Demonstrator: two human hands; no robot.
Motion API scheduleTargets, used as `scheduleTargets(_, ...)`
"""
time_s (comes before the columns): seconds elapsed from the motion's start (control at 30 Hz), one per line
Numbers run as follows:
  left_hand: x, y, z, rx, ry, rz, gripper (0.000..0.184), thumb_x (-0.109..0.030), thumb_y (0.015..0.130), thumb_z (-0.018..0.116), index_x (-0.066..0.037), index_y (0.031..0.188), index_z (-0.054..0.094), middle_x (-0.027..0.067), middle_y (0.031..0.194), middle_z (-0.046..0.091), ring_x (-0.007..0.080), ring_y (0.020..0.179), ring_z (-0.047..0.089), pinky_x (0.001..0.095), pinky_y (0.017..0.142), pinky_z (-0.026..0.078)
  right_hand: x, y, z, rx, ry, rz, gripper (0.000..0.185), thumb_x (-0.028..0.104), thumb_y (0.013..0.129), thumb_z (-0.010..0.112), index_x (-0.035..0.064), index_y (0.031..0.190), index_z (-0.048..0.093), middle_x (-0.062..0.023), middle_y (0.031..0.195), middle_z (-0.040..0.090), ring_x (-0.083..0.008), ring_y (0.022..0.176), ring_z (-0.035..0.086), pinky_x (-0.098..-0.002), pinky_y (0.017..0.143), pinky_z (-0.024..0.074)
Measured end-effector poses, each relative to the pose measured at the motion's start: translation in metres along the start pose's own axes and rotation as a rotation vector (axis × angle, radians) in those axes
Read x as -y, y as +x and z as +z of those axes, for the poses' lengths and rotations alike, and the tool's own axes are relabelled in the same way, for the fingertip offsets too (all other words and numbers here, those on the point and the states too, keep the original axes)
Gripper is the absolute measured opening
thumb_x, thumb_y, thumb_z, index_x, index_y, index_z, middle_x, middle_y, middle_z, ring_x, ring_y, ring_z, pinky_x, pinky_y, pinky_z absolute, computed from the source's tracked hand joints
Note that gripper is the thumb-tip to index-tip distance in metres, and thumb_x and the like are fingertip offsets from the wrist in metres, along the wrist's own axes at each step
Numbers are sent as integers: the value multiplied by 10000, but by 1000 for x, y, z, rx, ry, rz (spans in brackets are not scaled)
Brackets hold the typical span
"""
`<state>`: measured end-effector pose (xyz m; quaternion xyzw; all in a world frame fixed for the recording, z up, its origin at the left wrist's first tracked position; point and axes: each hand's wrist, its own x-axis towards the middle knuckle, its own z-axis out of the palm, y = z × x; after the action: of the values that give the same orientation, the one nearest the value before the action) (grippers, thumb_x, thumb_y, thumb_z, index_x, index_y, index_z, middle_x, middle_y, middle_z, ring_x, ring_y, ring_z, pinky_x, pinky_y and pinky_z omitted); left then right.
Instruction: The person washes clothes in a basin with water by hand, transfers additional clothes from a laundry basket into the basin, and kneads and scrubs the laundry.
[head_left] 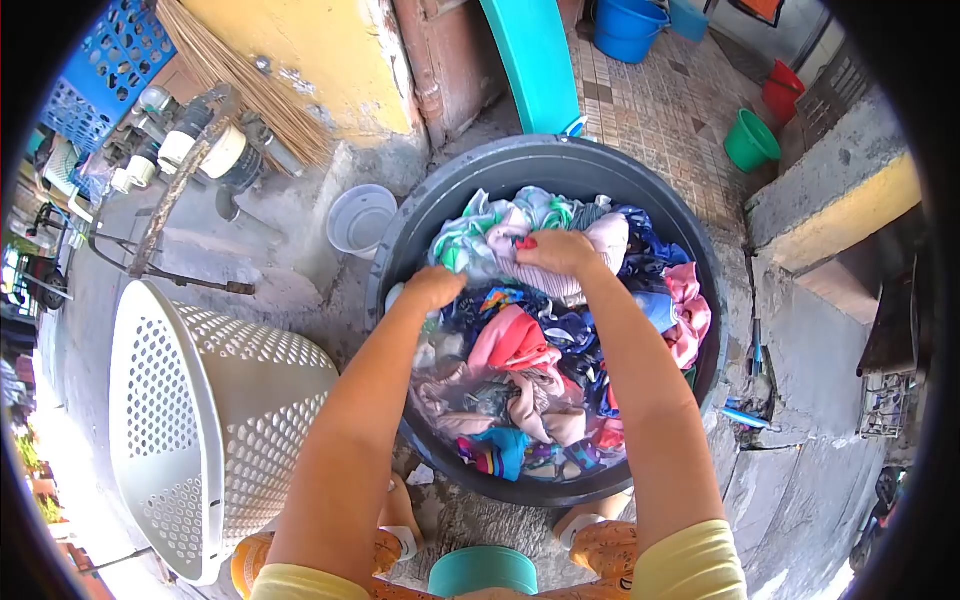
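Your right hand [555, 253] grips a striped pink garment [552, 284] in the black plastic tub [500, 166]; the grip of your left hand [438, 288] is unclear; rub low to limit splashing.

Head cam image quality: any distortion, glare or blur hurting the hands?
Head view: strong fisheye, black corners; head view: far-left ground washed out near white, basket bright but its holes readable; head view: left hand, right hand and clothes well lit, no obvious motion blur; head view: small things at the left edge too smeared to identify.
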<state>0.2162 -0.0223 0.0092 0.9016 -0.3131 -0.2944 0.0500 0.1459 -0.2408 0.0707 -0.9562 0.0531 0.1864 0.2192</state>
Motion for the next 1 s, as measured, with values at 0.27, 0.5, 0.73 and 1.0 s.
scheduleTargets(0.27,-6,-52,34,96,144,85,277,-195,837,322,-49,995,497,235,936,558,388,887,547,462,741,445,35,2,51,-199,-247,-37,415,413,681,561,104,957,533,-132,840,618,-265,846,580,-448,901,273)
scheduleTargets(0.5,-29,-91,67,-103,-166,-75,268,-203,821,347,-23,980,466,308,949,502,435,932,494,476,794,398,53,-12,86,-413,-357,-126,336,321,688,588,116,943,510,-108,859,590,-258,902,536,-463,907,282)
scheduleTargets(0.73,-53,-119,101,-175,-670,-305,417,-265,835,341,-4,1151,416,437,1212,156,492,1060,369,455,928,302,79,-62,114,-418,-277,-99,555,340,723,528,19,1159,407,-189,1232,358,-304,1202,280,-424,1029,110)
scheduleTargets(1.0,-70,-163,60,60,-812,-390,906,-357,661,657,-34,1317,123,229,1305,269,341,1156,351,405,862,390,93,-159,118,-222,-73,-142,613,415,760,494,207,1303,298,-126,1400,112,-322,1288,95,-522,1004,118)
